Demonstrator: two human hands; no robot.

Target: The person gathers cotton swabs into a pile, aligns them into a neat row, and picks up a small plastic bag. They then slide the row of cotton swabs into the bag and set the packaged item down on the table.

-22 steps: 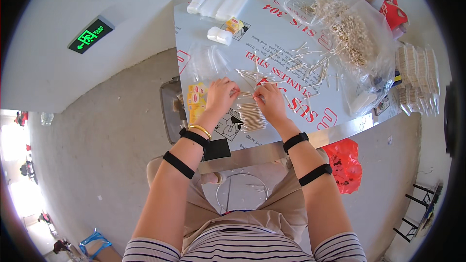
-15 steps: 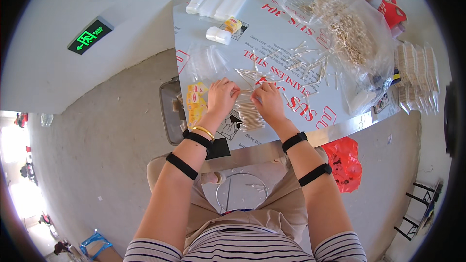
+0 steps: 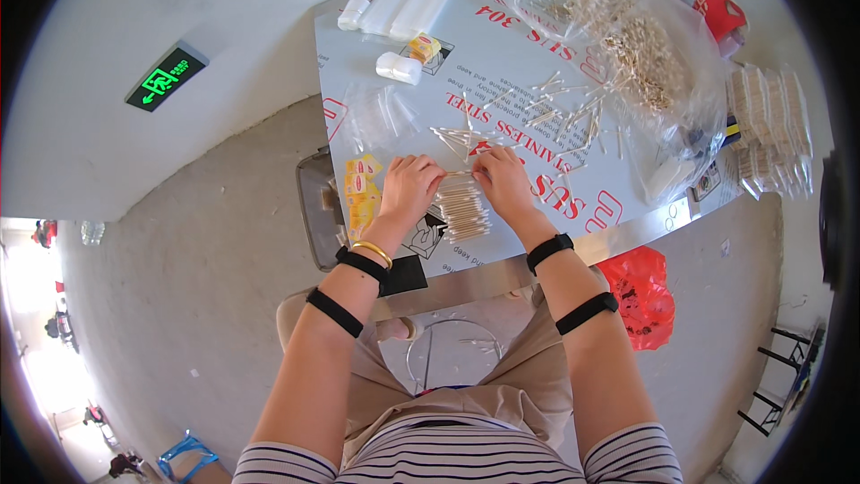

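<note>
A: Far left of the frame, upper part?
B: Green exit sign [image 3: 167,77] on the wall, well apart from the bench [image 3: 573,215].

A: Left of centre?
B: Yellow packets [image 3: 361,188] by the bench's left edge, just beside the left hand [image 3: 410,186]. Above them, clear empty bags [image 3: 381,116]; higher still, small white boxes [image 3: 399,67] and flat white packs [image 3: 408,4] at the top.

A: Centre?
B: Bundle of cotton swabs [image 3: 461,206], lying flat on the bench, pressed between both hands. Left hand flat against its left side, fingers curled onto the swabs. Right hand [image 3: 503,181] against its upper right, fingers bent down onto the swab ends. Whether gripping or only squaring up the bundle, cannot tell.

A: Right of centre?
B: Loose swabs [image 3: 573,116] scattered across the bench, then a big clear bag of swabs [image 3: 640,45] in the upper right.

A: Far right?
B: Filled swab packs [image 3: 770,125] in rows at the right edge; red plastic bag [image 3: 645,291] lower down, below the bench edge.
</note>
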